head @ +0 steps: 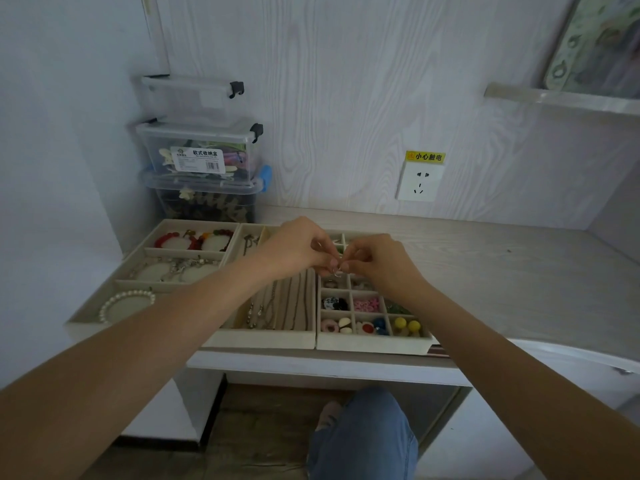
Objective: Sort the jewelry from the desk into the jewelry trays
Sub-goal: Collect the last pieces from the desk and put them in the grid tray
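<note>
**Both hands pinch a small silver piece above the compartment tray**

At the desk's back left corner stands a stack of three clear storage boxes, the middle one labelled and holding colourful items. In front of it, along the left part of the desk, sits the bracelet tray, reaching to the front edge: red bead bracelets lie in its rear section, silver-toned bracelets in the middle one, and a pearl bracelet in the nearest.

Just beside it, touching on the right, is the necklace tray with thin chains lying lengthwise in its narrow channels. The left forearm crosses above this tray.

The left hand and right hand meet over the rear part of the compartment tray, which stands at the desk's front edge against the necklace tray's right side. Fingertips of both hands are curled in and pinch a small silver jewelry piece between them (too small to tell whether it is a ring or an earring), held above the grid rather than resting in a cell. The near cells hold small colourful trinkets: a dark one, pink ones, and two yellow balls in the front right cell.

On the wall behind, right of the hands, is a white power socket under a yellow warning sticker. Below the desk edge, a knee in blue jeans shows.
</note>
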A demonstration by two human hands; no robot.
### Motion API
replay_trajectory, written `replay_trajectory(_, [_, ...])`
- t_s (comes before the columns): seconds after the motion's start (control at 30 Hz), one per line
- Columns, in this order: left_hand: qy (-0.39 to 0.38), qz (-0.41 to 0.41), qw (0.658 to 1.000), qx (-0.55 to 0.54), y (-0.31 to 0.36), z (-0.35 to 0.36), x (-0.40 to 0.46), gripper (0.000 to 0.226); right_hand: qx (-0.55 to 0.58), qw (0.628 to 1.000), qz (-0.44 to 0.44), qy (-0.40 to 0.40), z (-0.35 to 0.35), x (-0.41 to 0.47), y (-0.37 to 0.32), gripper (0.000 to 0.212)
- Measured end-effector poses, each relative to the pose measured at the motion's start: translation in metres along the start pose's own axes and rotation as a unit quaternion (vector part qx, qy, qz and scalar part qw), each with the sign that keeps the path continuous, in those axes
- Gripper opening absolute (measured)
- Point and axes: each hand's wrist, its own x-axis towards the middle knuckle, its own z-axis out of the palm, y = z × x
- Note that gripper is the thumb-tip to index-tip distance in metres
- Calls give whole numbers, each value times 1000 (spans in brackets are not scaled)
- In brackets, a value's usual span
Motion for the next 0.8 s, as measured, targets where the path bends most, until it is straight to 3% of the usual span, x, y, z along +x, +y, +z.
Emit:
replay_trajectory(0.23, [24, 49, 981, 187, 6, 8, 0, 12, -133, 989, -18, -56, -6, -3, -2, 27])
replay_trajectory(0.5, [-15, 90, 963, 253, 14, 19, 5, 9, -191, 975, -36, -107, -9, -5, -1, 28])
replay_trajectory(0.8, [-61, 53, 960, 270, 14, 23, 8, 13, -202, 971, -18, -128, -15, -9, -8, 30])
